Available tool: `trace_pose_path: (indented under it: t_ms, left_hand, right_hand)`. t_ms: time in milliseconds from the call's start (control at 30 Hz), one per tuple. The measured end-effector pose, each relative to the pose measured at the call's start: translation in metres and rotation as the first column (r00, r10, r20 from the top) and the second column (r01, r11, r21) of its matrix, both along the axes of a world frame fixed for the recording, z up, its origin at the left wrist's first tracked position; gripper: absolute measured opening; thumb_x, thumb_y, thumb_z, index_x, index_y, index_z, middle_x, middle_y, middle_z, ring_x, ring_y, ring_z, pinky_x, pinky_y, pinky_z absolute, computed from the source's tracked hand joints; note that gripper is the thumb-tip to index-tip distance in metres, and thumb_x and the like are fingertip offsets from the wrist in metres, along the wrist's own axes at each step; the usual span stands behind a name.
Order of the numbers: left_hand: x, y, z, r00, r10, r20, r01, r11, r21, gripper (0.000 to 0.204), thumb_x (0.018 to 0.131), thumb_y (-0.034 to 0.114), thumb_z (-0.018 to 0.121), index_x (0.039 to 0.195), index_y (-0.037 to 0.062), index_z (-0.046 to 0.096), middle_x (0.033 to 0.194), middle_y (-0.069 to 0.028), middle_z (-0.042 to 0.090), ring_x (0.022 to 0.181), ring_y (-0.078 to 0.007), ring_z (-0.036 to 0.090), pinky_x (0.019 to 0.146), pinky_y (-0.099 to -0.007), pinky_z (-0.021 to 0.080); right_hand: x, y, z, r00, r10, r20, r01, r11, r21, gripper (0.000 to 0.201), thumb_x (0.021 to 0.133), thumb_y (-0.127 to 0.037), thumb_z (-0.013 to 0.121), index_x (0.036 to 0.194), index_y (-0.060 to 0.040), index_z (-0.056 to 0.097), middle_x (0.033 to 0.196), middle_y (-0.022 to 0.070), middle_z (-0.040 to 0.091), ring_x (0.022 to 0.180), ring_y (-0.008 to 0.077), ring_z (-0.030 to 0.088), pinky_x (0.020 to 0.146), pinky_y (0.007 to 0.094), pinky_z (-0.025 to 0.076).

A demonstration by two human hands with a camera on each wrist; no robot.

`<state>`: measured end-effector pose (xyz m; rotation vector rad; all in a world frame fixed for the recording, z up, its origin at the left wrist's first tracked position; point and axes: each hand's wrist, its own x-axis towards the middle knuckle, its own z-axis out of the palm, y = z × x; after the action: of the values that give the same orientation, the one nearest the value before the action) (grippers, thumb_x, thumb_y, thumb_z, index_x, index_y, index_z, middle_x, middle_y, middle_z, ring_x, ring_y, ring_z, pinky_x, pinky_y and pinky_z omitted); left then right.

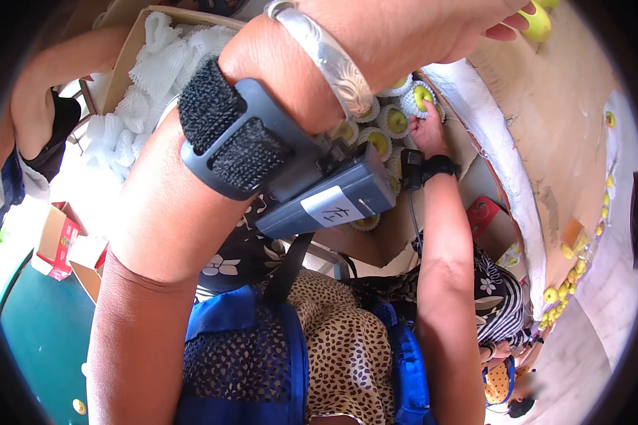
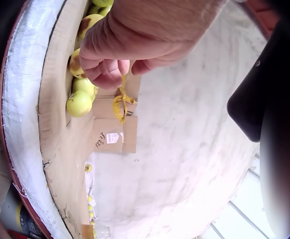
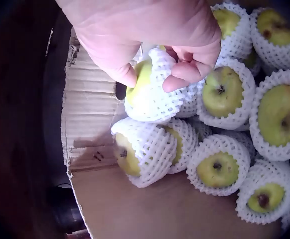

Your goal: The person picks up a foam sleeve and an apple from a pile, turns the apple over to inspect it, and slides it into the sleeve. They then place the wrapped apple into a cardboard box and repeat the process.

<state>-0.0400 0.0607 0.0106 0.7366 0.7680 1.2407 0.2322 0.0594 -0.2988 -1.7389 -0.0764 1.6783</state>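
My right hand (image 3: 150,35) pinches a green apple (image 3: 143,79) in a white foam net, thumb on one side and curled fingers on the other. That apple sits at the top of a cardboard box's (image 3: 87,114) netted apples, close to its side wall; in the head view the right hand (image 1: 427,131) is down inside the box. Over the table, my left hand (image 2: 140,40) hangs with loosely bent fingers, and nothing shows between them. Just beyond and below it lie bare yellow-green apples (image 2: 79,103). The head view cuts off part of the left hand (image 1: 468,25).
A box of white foam nets (image 1: 170,64) stands at the upper left. White padding (image 1: 489,113) lines the table's raised edge. Small red cartons (image 1: 60,241) lie by a green surface (image 1: 35,333). Several apples (image 1: 563,290) line the table's far side, near another person.
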Motion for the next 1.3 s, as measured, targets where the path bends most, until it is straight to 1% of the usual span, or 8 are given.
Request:
trace_pose_path:
  t_ms: [167,267,767,967,1100,1133,1233,1300]
  left_hand:
    - [-0.001,0.004,0.0,1.0,-0.005,-0.003,0.005,1.0,-0.005,0.014,0.085,0.02,0.05,0.087,0.0061,0.052,0.078,-0.0043,0.056,0.072,-0.0162,0.053,0.067,-0.0291,0.042]
    - [0.001,0.006,0.001,1.0,-0.004,0.004,0.004,1.0,-0.011,0.014,0.085,0.02,0.05,0.087,0.0062,0.052,0.078,-0.0041,0.056,0.071,-0.016,0.053,0.066,-0.0291,0.042]
    - [-0.003,0.019,0.005,1.0,0.014,-0.005,-0.014,1.0,0.004,0.013,0.084,0.02,0.05,0.084,0.0071,0.053,0.074,-0.0029,0.056,0.067,-0.0154,0.053,0.063,-0.0287,0.043]
    - [-0.003,0.037,0.004,0.999,-0.001,-0.048,0.005,0.998,0.065,0.012,0.084,0.019,0.05,0.083,0.0074,0.053,0.073,-0.0025,0.056,0.065,-0.0151,0.053,0.062,-0.0285,0.043]
    - [0.007,0.058,-0.003,0.976,-0.035,-0.217,0.074,0.982,0.172,0.012,0.084,0.019,0.05,0.082,0.0077,0.053,0.072,-0.0021,0.055,0.064,-0.0149,0.053,0.061,-0.0284,0.043]
    - [0.014,0.057,-0.005,0.996,0.022,0.087,-0.017,0.998,-0.061,0.011,0.083,0.019,0.051,0.079,0.0088,0.053,0.068,-0.0009,0.055,0.06,-0.0142,0.052,0.057,-0.0274,0.042]
    - [0.005,0.051,0.004,0.983,0.055,0.177,-0.028,0.988,-0.151,0.01,0.081,0.018,0.049,0.074,0.012,0.051,0.064,0.0016,0.052,0.055,-0.0125,0.049,0.052,-0.0239,0.037]
    - [0.008,0.068,-0.027,0.991,-0.021,0.133,0.011,0.997,0.076,0.01,0.081,0.024,0.055,0.079,0.0154,0.05,0.071,0.0037,0.054,0.063,-0.0121,0.052,0.059,-0.0304,0.039]
  right_hand:
    - [-0.004,0.004,-0.006,0.995,-0.082,0.051,0.081,0.997,0.017,0.035,0.077,-0.034,0.064,0.099,-0.0111,0.051,0.076,0.0058,0.052,0.059,0.0143,0.05,0.046,0.021,0.038]
    - [-0.002,0.007,0.005,0.994,0.108,0.019,-0.108,0.994,-0.008,0.034,0.078,-0.034,0.063,0.1,-0.0108,0.05,0.077,0.0063,0.052,0.06,0.0148,0.05,0.047,0.0224,0.04]
    - [0.0,0.0,0.045,0.959,0.257,0.122,-0.26,0.965,0.017,0.044,0.078,-0.046,0.06,0.105,-0.0124,0.052,0.09,0.0074,0.056,0.064,0.0162,0.053,0.047,0.0181,0.039]
    - [0.064,-0.017,0.031,0.91,0.402,0.1,-0.402,0.915,-0.019,0.066,0.082,-0.047,0.056,0.13,-0.0066,0.036,0.102,0.0104,0.054,0.064,0.0124,0.054,0.048,0.0183,0.041]
    - [0.032,-0.032,0.113,0.744,0.635,0.207,-0.584,0.769,-0.261,0.036,0.088,-0.025,0.054,0.117,-0.005,0.048,0.099,0.0083,0.056,0.064,0.0122,0.056,0.048,0.0209,0.042]
    - [0.013,-0.043,0.142,0.656,0.717,0.235,-0.677,0.697,-0.235,0.036,0.087,-0.024,0.054,0.117,-0.0043,0.048,0.1,0.0085,0.056,0.066,0.0125,0.058,0.05,0.0213,0.043]
    - [-0.042,-0.063,0.221,0.396,0.885,0.246,-0.891,0.435,-0.129,0.039,0.088,-0.026,0.052,0.118,-0.0027,0.047,0.107,0.005,0.056,0.072,0.0131,0.059,0.057,0.021,0.044]
    - [-0.06,-0.074,0.265,0.365,0.893,0.265,-0.931,0.343,0.126,0.039,0.086,-0.017,0.054,0.121,-0.0003,0.045,0.104,0.0076,0.057,0.076,0.0138,0.059,0.058,0.0234,0.046]
